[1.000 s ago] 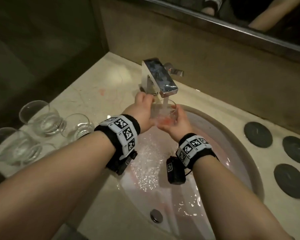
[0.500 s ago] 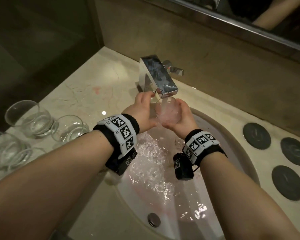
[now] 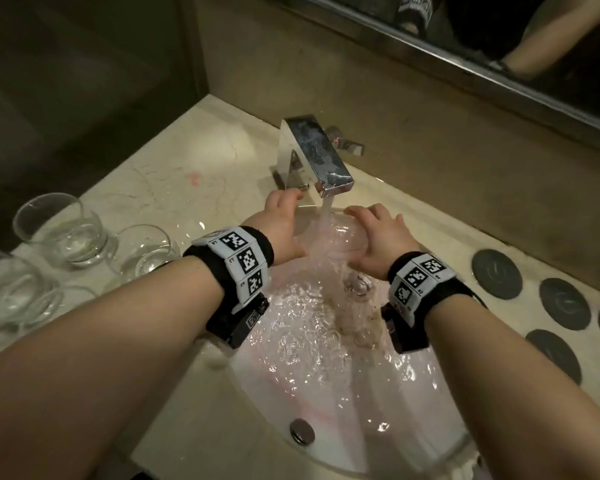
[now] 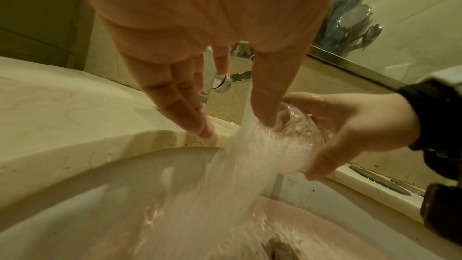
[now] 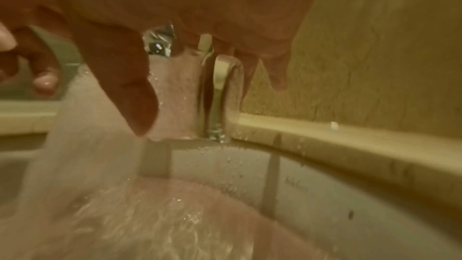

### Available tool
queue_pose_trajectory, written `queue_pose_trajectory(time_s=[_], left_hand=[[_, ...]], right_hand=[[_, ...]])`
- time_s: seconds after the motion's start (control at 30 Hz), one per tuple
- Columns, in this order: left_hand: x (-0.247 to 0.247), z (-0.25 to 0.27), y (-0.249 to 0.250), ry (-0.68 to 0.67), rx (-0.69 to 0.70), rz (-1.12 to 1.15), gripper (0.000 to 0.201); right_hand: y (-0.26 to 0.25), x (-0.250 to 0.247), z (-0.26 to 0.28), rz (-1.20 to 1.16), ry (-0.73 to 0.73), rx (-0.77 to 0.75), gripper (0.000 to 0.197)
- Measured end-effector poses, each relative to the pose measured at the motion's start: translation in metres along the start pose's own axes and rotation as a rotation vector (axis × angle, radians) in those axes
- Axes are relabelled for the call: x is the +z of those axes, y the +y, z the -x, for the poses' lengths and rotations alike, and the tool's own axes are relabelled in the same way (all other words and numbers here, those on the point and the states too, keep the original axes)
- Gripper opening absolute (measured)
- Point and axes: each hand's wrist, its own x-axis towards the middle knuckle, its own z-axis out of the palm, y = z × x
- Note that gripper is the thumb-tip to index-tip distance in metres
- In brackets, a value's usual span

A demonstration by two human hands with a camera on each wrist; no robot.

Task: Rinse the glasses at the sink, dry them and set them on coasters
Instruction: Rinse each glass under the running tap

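Observation:
A clear glass (image 3: 333, 237) lies tipped on its side under the running chrome faucet (image 3: 316, 157), and water streams over it into the white sink (image 3: 426, 420). My right hand (image 3: 378, 233) curls round the glass from the right, as the left wrist view shows (image 4: 345, 131). My left hand (image 3: 281, 220) is at the glass's left side with straight fingers (image 4: 185, 110), its thumb tip touching the rim of the glass (image 4: 297, 135). In the right wrist view the glass (image 5: 222, 90) is blurred behind falling water.
Three more clear glasses (image 3: 63, 230) (image 3: 146, 251) (image 3: 11, 292) stand on the marble counter at the left. Several round dark coasters (image 3: 496, 274) lie on the counter at the right. The drain (image 3: 302, 432) sits near the sink's front. A mirror edge runs along the back wall.
The glass stood upright under the spout with pinkish water in it; now it is tipped sideways. My hands have spread apart and water spills over it.

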Motion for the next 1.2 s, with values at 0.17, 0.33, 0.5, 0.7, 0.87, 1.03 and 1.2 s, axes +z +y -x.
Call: queue_pose_trajectory(time_s=[0.17, 0.33, 0.5, 0.7, 0.87, 1.03, 1.2], left_hand=[[-0.002, 0.004, 0.004, 0.000, 0.026, 0.004, 0.085], [-0.004, 0.005, 0.007, 0.005, 0.049, -0.013, 0.085], [-0.007, 0.005, 0.006, 0.003, 0.058, -0.001, 0.086], [-0.009, 0.005, 0.000, -0.010, 0.056, 0.008, 0.085], [-0.013, 0.003, -0.004, -0.007, 0.055, -0.008, 0.083], [-0.013, 0.001, -0.002, -0.023, 0.073, -0.005, 0.085], [-0.012, 0.000, -0.002, -0.027, 0.061, -0.012, 0.088]], right_hand=[[-0.006, -0.019, 0.012, 0.546, 0.011, -0.046, 0.074], [-0.006, -0.030, 0.015, 0.453, 0.024, 0.018, 0.076], [-0.010, -0.015, 0.015, -0.281, 0.076, 0.142, 0.085], [-0.023, 0.017, 0.000, -0.407, 0.102, 0.229, 0.088], [-0.030, 0.031, -0.006, -0.577, 0.084, 0.283, 0.092], [-0.027, 0.037, -0.013, -0.648, 0.093, 0.286, 0.084], [-0.027, 0.030, -0.013, -0.677, 0.112, 0.218, 0.088]])
